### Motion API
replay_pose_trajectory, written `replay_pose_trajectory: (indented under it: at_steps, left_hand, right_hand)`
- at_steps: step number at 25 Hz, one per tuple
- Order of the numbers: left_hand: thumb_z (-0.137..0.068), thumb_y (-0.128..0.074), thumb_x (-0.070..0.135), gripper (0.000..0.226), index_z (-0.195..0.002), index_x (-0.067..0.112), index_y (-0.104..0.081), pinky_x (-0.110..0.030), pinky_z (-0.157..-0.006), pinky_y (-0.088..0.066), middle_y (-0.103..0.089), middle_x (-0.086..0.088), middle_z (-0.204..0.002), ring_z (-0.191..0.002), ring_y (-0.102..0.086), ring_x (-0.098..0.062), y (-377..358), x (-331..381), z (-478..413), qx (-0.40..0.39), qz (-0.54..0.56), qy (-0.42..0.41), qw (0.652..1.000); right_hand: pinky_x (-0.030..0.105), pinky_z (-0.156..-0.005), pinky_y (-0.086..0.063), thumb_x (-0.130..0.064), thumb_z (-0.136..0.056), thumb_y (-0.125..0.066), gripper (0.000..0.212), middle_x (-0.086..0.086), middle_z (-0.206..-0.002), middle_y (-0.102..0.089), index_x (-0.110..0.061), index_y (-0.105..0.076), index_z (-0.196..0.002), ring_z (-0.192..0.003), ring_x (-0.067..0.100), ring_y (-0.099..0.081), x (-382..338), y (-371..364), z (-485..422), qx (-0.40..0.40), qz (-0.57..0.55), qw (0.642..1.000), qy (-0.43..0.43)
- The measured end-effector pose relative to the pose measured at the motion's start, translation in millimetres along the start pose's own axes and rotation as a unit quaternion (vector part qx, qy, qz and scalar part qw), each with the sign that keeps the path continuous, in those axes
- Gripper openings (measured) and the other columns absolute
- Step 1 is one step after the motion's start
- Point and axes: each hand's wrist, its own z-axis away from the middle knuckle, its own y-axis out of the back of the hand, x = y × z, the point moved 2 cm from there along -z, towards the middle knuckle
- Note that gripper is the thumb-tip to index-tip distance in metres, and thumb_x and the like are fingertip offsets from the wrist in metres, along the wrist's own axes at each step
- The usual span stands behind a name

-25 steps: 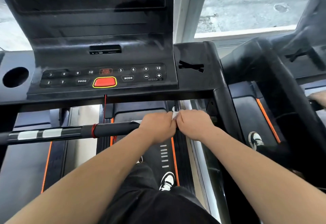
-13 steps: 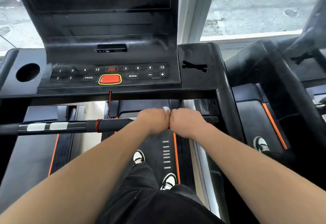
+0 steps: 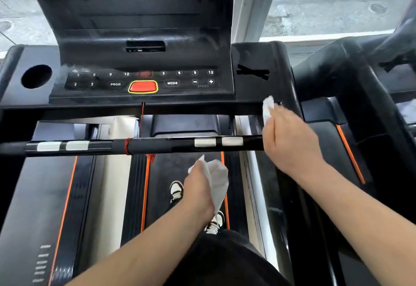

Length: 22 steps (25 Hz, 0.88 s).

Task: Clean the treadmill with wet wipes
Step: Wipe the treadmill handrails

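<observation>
The black treadmill console (image 3: 144,83) fills the upper half of the view, with its crossbar handle (image 3: 157,146) running left to right below it. My left hand (image 3: 198,186) is below the bar over the belt, shut on a crumpled white wet wipe (image 3: 217,179) that hangs down. My right hand (image 3: 290,141) is at the bar's right end, beside the right upright, shut on a second white wet wipe (image 3: 268,107) that sticks up against the console's lower right edge.
A round cup holder (image 3: 36,76) sits at the console's left, a red stop button (image 3: 143,87) at its middle. A red safety cord (image 3: 142,119) hangs to the bar. My shoes (image 3: 176,190) stand on the belt. A second treadmill (image 3: 360,96) stands at the right, windows behind.
My two hands were together on the crossbar. They have parted: the left dropped below the bar with a wipe, the right moved right and up to the console's corner with another wipe.
</observation>
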Motion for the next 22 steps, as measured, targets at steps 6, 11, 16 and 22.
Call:
replay_pose_trajectory:
  at_steps: [6, 11, 16, 22]
  left_hand:
    - [-0.111, -0.035, 0.021, 0.039, -0.130, -0.003, -0.059, -0.015, -0.089, -0.052, -0.065, -0.010, -0.123, -0.119, -0.062, -0.037, -80.3, 3.0, 7.3, -0.105, 0.171, 0.104, 0.974]
    - [-0.100, -0.043, 0.033, 0.039, -0.116, 0.012, -0.072, -0.039, -0.095, -0.050, -0.076, -0.009, -0.110, -0.113, -0.065, -0.033, -105.2, -12.3, 8.0, -0.112, 0.187, 0.184, 0.958]
    - [-0.095, -0.061, 0.016, 0.008, -0.087, 0.014, -0.059, -0.019, -0.063, -0.049, -0.066, 0.021, -0.056, -0.083, -0.067, -0.032, -53.7, 31.4, -16.9, -0.056, 0.129, 0.043, 0.989]
    - [-0.103, -0.045, 0.023, 0.025, -0.100, 0.006, -0.063, -0.030, -0.074, -0.054, -0.076, -0.005, -0.072, -0.088, -0.072, -0.023, -41.5, 27.6, 9.1, -0.100, 0.252, 0.088, 0.959]
  right_hand:
    - [0.041, -0.124, -0.024, -0.033, -0.103, -0.022, 0.061, 0.018, -0.152, -0.050, -0.002, -0.047, -0.148, -0.144, 0.032, -0.042, -2.8, -60.0, 21.6, -0.164, 0.023, 0.982, 0.086]
    - [0.044, -0.113, -0.039, -0.035, -0.102, -0.024, 0.058, 0.007, -0.136, -0.063, -0.011, -0.052, -0.146, -0.126, 0.027, -0.056, 9.2, -67.2, 13.7, -0.178, 0.029, 0.978, 0.104]
    - [0.040, -0.082, -0.045, -0.031, -0.103, -0.026, 0.042, 0.003, -0.097, -0.068, -0.016, -0.064, -0.104, -0.089, 0.027, -0.061, 12.8, -58.5, -1.2, -0.210, 0.091, 0.973, 0.029]
    - [0.042, -0.083, -0.041, -0.035, -0.097, -0.016, 0.043, 0.000, -0.089, -0.063, -0.022, -0.057, -0.092, -0.084, 0.027, -0.059, -64.4, -92.3, -4.6, -0.205, 0.084, 0.971, 0.092]
